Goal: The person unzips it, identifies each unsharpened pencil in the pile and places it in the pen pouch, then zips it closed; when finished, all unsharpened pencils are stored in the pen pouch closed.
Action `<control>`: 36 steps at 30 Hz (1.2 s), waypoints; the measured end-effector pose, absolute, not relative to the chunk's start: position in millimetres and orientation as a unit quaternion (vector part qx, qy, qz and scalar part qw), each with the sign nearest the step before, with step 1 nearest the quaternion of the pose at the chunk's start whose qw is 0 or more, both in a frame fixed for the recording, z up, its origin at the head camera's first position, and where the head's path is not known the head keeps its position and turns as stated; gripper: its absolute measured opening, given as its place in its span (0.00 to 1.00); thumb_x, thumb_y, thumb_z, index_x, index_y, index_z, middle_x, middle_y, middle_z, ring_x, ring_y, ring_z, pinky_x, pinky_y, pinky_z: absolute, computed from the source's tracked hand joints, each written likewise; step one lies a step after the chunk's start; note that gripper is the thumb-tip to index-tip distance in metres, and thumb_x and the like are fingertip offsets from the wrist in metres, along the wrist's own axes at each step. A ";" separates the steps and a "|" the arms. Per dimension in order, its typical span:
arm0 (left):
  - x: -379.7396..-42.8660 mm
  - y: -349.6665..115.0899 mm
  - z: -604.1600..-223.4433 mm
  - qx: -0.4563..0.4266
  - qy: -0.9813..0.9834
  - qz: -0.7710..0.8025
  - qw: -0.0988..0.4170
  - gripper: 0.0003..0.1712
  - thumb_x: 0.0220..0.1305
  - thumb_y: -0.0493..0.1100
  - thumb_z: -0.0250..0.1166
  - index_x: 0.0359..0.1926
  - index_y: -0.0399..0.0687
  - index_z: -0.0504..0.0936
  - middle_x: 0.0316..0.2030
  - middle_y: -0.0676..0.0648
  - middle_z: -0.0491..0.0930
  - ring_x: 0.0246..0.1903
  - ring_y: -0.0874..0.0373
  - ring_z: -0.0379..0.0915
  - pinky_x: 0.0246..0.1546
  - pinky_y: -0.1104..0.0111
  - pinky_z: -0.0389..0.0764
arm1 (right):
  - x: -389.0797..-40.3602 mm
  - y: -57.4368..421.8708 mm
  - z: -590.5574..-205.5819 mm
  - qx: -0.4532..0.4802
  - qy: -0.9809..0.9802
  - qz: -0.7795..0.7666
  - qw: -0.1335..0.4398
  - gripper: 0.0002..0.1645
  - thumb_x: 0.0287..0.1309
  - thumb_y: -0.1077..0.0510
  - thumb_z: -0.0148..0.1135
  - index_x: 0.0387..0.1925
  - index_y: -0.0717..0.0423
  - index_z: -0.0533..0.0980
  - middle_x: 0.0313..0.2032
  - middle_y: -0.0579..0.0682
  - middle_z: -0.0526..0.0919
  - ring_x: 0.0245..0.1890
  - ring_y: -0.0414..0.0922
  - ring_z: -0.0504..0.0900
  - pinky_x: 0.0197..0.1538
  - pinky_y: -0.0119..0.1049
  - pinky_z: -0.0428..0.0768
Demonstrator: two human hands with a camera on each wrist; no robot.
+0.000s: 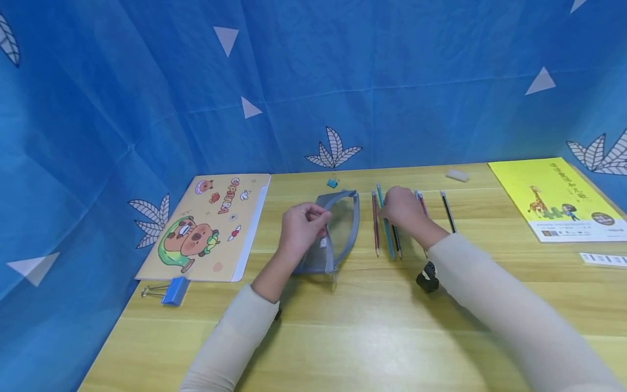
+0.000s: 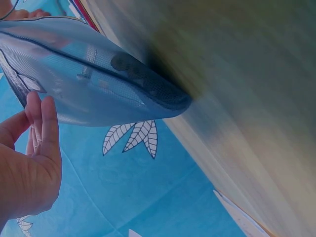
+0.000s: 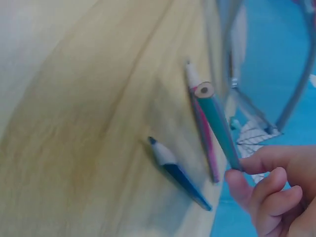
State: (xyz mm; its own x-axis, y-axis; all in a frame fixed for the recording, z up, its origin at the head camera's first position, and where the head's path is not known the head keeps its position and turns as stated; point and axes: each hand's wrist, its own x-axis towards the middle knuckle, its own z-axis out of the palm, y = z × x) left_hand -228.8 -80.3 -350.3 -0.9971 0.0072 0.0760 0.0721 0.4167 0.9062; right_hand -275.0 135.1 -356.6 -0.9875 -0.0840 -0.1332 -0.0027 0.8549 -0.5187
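Observation:
A grey mesh zip pouch [image 1: 318, 256] stands on the table with its mouth spread toward the right. My left hand [image 1: 302, 228] pinches the pouch's upper edge between thumb and fingers; in the left wrist view the mesh [image 2: 98, 98] bulges beyond the fingertips. Just right of the pouch, my right hand [image 1: 403, 209] pinches a teal pencil [image 3: 218, 126] near one end, its flat, unsharpened end facing the right wrist camera. A red pencil [image 1: 375, 226] and a dark pencil [image 1: 397, 242] lie on either side of it. My right hand partly hides more pencils.
A black pencil [image 1: 448, 209] lies farther right, below a white eraser [image 1: 457, 175]. Behind the pouch sits a small teal binder clip [image 1: 333, 183]. A capybara folder [image 1: 206, 228] and a blue binder clip [image 1: 175, 291] are at left, a yellow booklet [image 1: 558, 201] at right.

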 end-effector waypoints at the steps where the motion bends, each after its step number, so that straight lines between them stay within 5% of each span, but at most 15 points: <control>1: -228.8 -80.2 -350.2 -0.024 -0.840 -0.541 0.031 0.07 0.50 0.44 0.64 0.27 0.45 0.78 0.20 0.48 0.76 0.17 0.59 0.75 0.20 0.70 0.77 | -273.6 136.5 -354.3 -0.022 0.955 -0.286 0.070 0.14 0.50 0.59 0.56 0.13 0.58 0.69 0.07 0.49 0.69 0.09 0.45 0.71 0.17 0.33 0.67; 3: -228.9 -80.1 -350.1 -0.025 -0.839 -0.542 0.030 0.07 0.50 0.44 0.64 0.27 0.45 0.77 0.20 0.48 0.76 0.17 0.59 0.75 0.20 0.70 0.77 | -270.2 138.6 -349.2 -0.020 0.947 -0.315 0.055 0.09 0.51 0.58 0.54 0.28 0.62 0.73 0.11 0.52 0.74 0.12 0.48 0.74 0.16 0.33 0.68; 6: -229.0 -79.7 -350.0 -0.026 -0.839 -0.543 0.030 0.07 0.50 0.44 0.64 0.27 0.45 0.77 0.20 0.48 0.76 0.17 0.59 0.75 0.20 0.71 0.76 | -264.5 139.8 -343.3 -0.014 0.931 -0.365 0.026 0.22 0.52 0.57 0.53 0.49 0.62 0.68 0.21 0.57 0.80 0.17 0.51 0.77 0.17 0.34 0.71; 15: -228.7 -79.6 -349.2 -0.023 -0.837 -0.547 0.026 0.07 0.50 0.44 0.63 0.27 0.45 0.78 0.20 0.47 0.76 0.17 0.59 0.75 0.20 0.70 0.77 | -254.3 127.9 -351.3 -0.005 0.835 -0.546 -0.069 0.23 0.51 0.54 0.57 0.49 0.57 0.66 0.23 0.57 0.80 0.11 0.50 0.73 0.13 0.39 0.68; 23: -228.8 -79.7 -348.9 -0.027 -0.835 -0.549 0.026 0.07 0.50 0.43 0.63 0.28 0.44 0.78 0.20 0.47 0.76 0.17 0.58 0.75 0.21 0.67 0.77 | -244.5 94.0 -363.6 0.087 0.659 -0.747 0.020 0.21 0.52 0.60 0.56 0.47 0.56 0.59 0.20 0.53 0.79 0.06 0.39 0.66 0.09 0.28 0.62; 30: -229.6 -79.3 -350.5 -0.034 -0.836 -0.547 0.027 0.08 0.50 0.43 0.63 0.28 0.43 0.78 0.19 0.47 0.76 0.16 0.59 0.75 0.21 0.67 0.77 | -237.2 69.4 -380.7 0.096 0.664 -0.737 0.080 0.22 0.52 0.60 0.55 0.47 0.57 0.58 0.30 0.63 0.79 0.07 0.37 0.67 0.11 0.27 0.63; 36: -229.8 -78.8 -351.1 -0.040 -0.836 -0.547 0.027 0.08 0.50 0.44 0.63 0.28 0.44 0.78 0.19 0.47 0.76 0.16 0.58 0.75 0.21 0.67 0.77 | -233.3 54.6 -382.5 0.102 0.683 -0.715 0.109 0.22 0.49 0.61 0.57 0.46 0.57 0.61 0.26 0.58 0.80 0.07 0.37 0.65 0.11 0.27 0.62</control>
State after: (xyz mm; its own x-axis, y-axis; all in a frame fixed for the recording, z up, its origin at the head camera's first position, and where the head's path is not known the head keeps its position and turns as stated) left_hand -229.8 -78.8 -351.1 -0.9953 0.0371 0.0896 0.0969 0.3989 0.9119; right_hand -233.3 54.6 -382.5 -0.9554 -0.0162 -0.2948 0.2952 -0.0445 -0.9544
